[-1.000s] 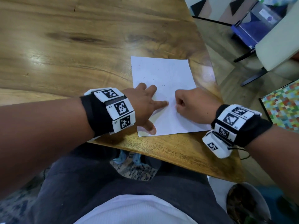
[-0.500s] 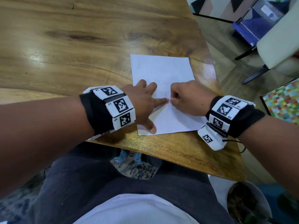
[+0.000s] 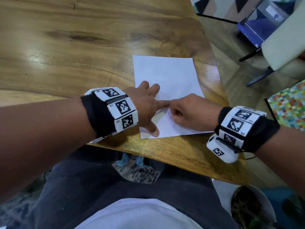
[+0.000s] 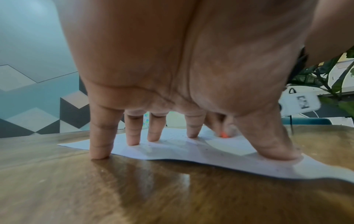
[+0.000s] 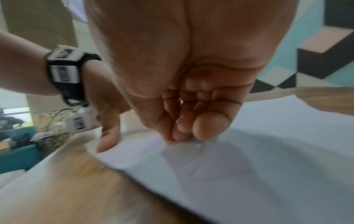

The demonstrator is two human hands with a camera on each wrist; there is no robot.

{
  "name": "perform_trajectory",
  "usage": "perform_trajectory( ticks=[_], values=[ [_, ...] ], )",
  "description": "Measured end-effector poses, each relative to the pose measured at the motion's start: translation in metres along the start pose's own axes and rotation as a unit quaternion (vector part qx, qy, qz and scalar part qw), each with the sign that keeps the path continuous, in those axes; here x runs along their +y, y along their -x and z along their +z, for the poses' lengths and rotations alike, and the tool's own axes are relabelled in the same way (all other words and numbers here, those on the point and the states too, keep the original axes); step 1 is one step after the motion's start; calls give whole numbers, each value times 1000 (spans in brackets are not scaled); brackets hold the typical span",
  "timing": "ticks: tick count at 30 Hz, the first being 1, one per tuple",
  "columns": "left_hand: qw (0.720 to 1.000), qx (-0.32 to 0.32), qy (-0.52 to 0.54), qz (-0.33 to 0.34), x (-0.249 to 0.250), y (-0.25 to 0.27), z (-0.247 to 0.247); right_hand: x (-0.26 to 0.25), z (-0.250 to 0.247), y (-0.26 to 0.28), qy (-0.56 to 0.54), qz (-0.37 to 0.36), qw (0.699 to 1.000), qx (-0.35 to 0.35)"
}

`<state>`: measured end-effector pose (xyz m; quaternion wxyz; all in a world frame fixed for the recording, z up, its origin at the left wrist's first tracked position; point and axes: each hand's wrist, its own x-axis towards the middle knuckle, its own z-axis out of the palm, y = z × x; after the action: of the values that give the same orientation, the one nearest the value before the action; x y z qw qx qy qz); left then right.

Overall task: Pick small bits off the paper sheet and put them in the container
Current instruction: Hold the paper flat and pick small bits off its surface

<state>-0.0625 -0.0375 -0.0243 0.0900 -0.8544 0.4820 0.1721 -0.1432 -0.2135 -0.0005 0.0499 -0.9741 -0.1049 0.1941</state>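
Note:
A white paper sheet lies on the wooden table near its front right corner, with tiny dark bits scattered on it. My left hand presses the sheet's near left part, fingers spread straight and thumb at the near edge; its little finger stands on bare wood. My right hand is curled on the sheet, touching the left index fingertip. Its thumb and fingertips pinch a small orange bit, also seen past the left fingers as an orange bit, right at the paper's surface.
The table's front edge runs just below both wrists, and its right edge lies close beside the sheet. A round pot with dark contents stands on the floor at the lower right. A white chair and a blue box stand beyond the table.
My right hand has slid left and forward across the sheet until it meets the left index fingertip. The left hand has stayed pressed on the paper.

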Motion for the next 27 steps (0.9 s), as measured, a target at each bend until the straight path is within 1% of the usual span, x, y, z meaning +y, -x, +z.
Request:
perform_trajectory(
  ticks=[2, 4, 5, 9, 11, 13, 17, 19, 21, 24, 25, 26, 27],
  values=[
    [1000, 4, -4, -2, 0, 1, 1, 12, -4, -8, -2, 48, 999, 21],
    [1000, 5, -4, -5, -1, 1, 2, 16, -5, -9, 15, 55, 998, 21],
    [1000, 5, -2, -5, -1, 1, 3, 14, -5, -5, 21, 40, 999, 13],
    [1000, 3, 6, -3, -1, -1, 4, -11, 3, 17, 18, -69, 996, -50],
    [1000, 2, 5, -1, 0, 0, 4, -14, 5, 20, 17, -85, 994, -60],
    [1000, -1, 3, 0, -1, 0, 3, -6, 4, 14, 16, -54, 997, -47],
    [1000, 0, -8, -3, -1, 1, 5, 20, -2, -6, -1, 62, 998, 27],
    [1000, -1, -14, -7, 0, 0, 6, 23, -4, -8, 8, 82, 996, 38],
    [1000, -1, -12, -8, 0, 0, 7, 12, -2, -4, 16, 59, 998, 19],
    [1000, 1, 8, -4, -1, 1, 9, -17, 6, 8, 3, -27, 999, -31],
    [1000, 2, 11, -3, -2, 1, 9, -22, 8, 9, -5, -40, 999, -36],
    [1000, 1, 13, 0, -2, 1, 9, -23, 5, 7, -7, -36, 999, -31],
    [1000, -3, 16, 0, -2, 1, 9, -17, 3, 1, -5, -17, 1000, -23]
  ],
)
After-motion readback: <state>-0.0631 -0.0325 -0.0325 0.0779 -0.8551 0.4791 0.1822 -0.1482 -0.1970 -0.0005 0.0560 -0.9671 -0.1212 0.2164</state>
